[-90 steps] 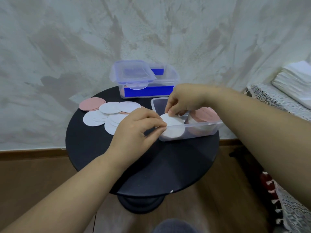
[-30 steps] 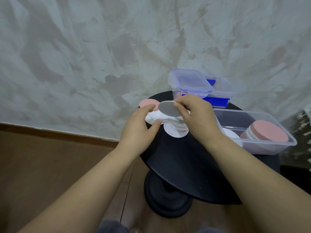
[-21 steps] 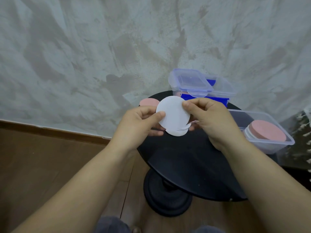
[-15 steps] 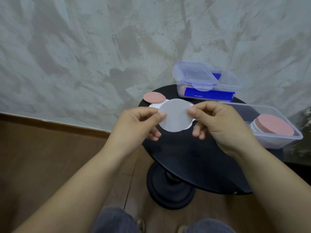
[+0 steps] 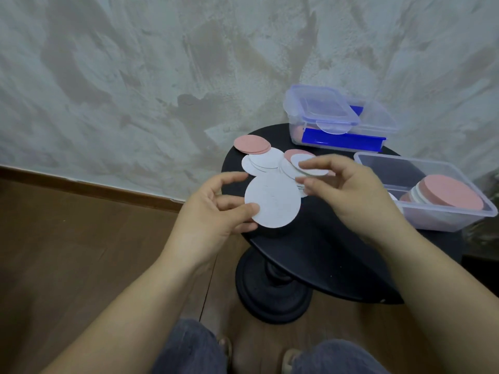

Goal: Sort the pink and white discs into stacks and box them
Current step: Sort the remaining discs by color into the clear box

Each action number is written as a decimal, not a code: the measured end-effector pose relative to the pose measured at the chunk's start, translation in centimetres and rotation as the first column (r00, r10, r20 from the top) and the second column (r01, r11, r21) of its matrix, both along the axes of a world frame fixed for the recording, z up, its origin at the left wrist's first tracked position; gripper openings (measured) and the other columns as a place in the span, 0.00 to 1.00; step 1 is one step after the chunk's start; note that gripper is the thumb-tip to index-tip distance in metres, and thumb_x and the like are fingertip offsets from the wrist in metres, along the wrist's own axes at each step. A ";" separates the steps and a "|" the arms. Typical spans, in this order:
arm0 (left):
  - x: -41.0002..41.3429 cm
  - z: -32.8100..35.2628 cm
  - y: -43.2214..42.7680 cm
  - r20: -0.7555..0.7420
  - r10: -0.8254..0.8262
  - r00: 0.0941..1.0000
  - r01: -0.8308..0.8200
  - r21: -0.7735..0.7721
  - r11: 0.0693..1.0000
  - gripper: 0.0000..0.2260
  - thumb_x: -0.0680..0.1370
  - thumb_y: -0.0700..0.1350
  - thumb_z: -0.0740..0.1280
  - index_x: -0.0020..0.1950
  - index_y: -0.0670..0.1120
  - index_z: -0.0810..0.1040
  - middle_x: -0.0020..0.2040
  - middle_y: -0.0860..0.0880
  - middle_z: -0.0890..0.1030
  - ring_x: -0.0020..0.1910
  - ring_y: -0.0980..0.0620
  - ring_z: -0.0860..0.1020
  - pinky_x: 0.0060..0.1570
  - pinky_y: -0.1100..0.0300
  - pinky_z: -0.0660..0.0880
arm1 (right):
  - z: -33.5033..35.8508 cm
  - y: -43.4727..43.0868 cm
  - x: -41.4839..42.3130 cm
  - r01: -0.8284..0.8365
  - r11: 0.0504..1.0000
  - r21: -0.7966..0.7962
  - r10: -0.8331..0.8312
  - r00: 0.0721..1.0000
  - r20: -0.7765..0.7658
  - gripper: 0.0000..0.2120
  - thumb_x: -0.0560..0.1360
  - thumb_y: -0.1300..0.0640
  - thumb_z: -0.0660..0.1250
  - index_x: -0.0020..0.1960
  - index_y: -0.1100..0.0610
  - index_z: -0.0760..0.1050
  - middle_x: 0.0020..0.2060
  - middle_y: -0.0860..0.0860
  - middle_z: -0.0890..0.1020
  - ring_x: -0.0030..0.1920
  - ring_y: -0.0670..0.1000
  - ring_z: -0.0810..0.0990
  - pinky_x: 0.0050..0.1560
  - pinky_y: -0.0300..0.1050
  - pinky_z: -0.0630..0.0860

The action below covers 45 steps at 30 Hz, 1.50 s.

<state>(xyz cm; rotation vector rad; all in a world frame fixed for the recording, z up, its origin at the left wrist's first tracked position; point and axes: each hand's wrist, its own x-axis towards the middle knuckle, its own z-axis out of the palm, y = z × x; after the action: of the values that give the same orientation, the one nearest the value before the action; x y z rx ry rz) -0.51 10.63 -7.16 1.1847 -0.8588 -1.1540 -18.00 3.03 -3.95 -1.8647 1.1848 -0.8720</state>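
My left hand (image 5: 216, 214) pinches a white disc (image 5: 272, 203) by its left edge, thumb on top, above the near left part of the round black table (image 5: 318, 255). My right hand (image 5: 348, 190) reaches to the loose pile of white discs (image 5: 266, 161) and its index finger and thumb close on the rim of another white disc (image 5: 310, 166); motion blur hides the exact hold. Pink discs (image 5: 251, 143) lie at the pile's far left. An open clear box (image 5: 394, 159) on the right holds a stack topped by a pink disc (image 5: 451, 193).
A lidded clear box with blue clips (image 5: 337, 122) stands at the table's back against the plastered wall. The table's heavy round base (image 5: 272, 298) rests on the wooden floor near my knees. A dark object sits at the far right edge.
Both hands held one white disc half a second ago. My right hand has let go of it and moved back to the pile, while my left hand keeps the disc and has lowered it.
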 end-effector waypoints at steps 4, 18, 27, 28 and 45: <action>0.3 -0.3 0.1 0.048 -0.012 0.999 0.013 -0.013 1.000 0.15 0.73 0.32 0.67 0.52 0.51 0.79 0.36 0.49 0.84 0.37 0.54 0.82 0.38 0.62 0.80 | 0.2 -3.6 1.3 0.041 0.986 -0.160 -0.123 0.824 -0.552 0.20 0.78 0.57 0.61 0.69 0.50 0.67 0.65 0.50 0.72 0.63 0.50 0.72 0.57 0.39 0.66; -0.2 -0.9 0.6 -0.035 0.088 0.996 -0.087 0.028 0.996 0.03 0.74 0.35 0.67 0.45 0.42 0.78 0.34 0.46 0.84 0.34 0.52 0.82 0.35 0.61 0.80 | -1.5 -2.1 1.5 0.019 0.907 -0.421 -0.263 0.806 -0.531 0.15 0.79 0.57 0.58 0.63 0.53 0.75 0.60 0.52 0.79 0.60 0.54 0.75 0.59 0.41 0.67; -1.2 -1.1 1.5 -0.189 0.180 0.965 -0.171 0.064 0.983 0.07 0.75 0.36 0.66 0.50 0.45 0.78 0.40 0.46 0.85 0.39 0.50 0.84 0.36 0.62 0.80 | 1.3 1.3 0.1 0.158 0.984 0.087 -0.171 0.969 0.181 0.06 0.75 0.58 0.67 0.41 0.48 0.78 0.32 0.44 0.84 0.37 0.41 0.82 0.33 0.32 0.77; -1.3 -0.9 1.6 -0.207 0.166 0.964 -0.157 0.060 0.986 0.07 0.75 0.36 0.66 0.49 0.46 0.79 0.40 0.47 0.85 0.38 0.51 0.84 0.36 0.62 0.80 | 1.3 1.5 -0.2 0.145 0.977 0.160 -0.177 0.962 0.209 0.04 0.75 0.58 0.67 0.42 0.51 0.78 0.34 0.47 0.85 0.35 0.44 0.82 0.31 0.36 0.78; -3.6 -0.2 3.0 -0.204 -0.090 0.975 0.093 0.004 0.996 0.10 0.69 0.42 0.67 0.50 0.44 0.80 0.41 0.43 0.85 0.37 0.51 0.83 0.35 0.62 0.79 | -0.2 3.6 -1.8 0.158 0.965 0.211 -0.202 0.958 0.202 0.03 0.69 0.57 0.72 0.36 0.54 0.80 0.29 0.51 0.82 0.27 0.45 0.74 0.25 0.34 0.70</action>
<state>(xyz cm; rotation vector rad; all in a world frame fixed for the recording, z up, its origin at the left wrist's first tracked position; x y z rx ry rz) -4.12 13.62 -7.41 1.0255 -0.7554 -1.3333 -19.75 6.59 -4.14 -1.4784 1.2640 -0.9998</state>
